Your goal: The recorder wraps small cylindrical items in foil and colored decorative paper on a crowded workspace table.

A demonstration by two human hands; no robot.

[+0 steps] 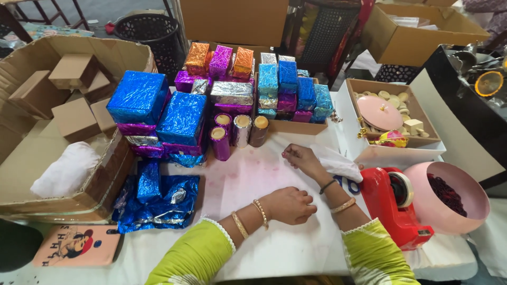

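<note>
The left hand [288,205] rests on the white table [274,248], curled into a loose fist. It holds nothing. The right hand [301,158] lies a little farther away, fingers bent, with its fingertips on the table. I cannot tell if it pinches anything. A white cloth [338,163] lies just to the right of that hand, touching the wrist.

Far from the hands stand three shiny tubes [240,132], purple, silver and brown. Behind them and to the left sit piles of shiny wrapped boxes [182,119] in blue, purple, silver and orange. Crumpled blue foil [158,203] lies on the table, left of the left hand.

On the right sits a red tape holder [393,206]. Beside it is a pink bowl [449,198] with dark red bits inside. On the far left is a big cardboard box [58,105] with plain brown boxes in it.
</note>
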